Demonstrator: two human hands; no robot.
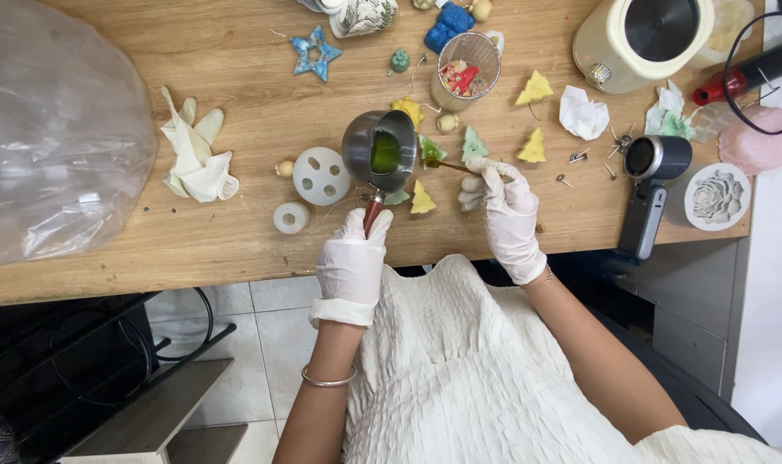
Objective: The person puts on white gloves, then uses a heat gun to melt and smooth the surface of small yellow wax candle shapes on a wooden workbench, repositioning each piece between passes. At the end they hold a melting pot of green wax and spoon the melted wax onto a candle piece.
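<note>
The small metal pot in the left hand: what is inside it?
The metal pot, held by the left hand, contains green liquid. Its depth and the pot's bottom are hidden by the liquid.

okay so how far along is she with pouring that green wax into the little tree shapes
Done: several yellow tree shapes and a green tree lie finished on the wooden table. In hand: the left hand tilts the metal pouring pot of green liquid, while the right hand steadies a thin stick at the green mould. Left: the white round moulds look unfilled.
</note>
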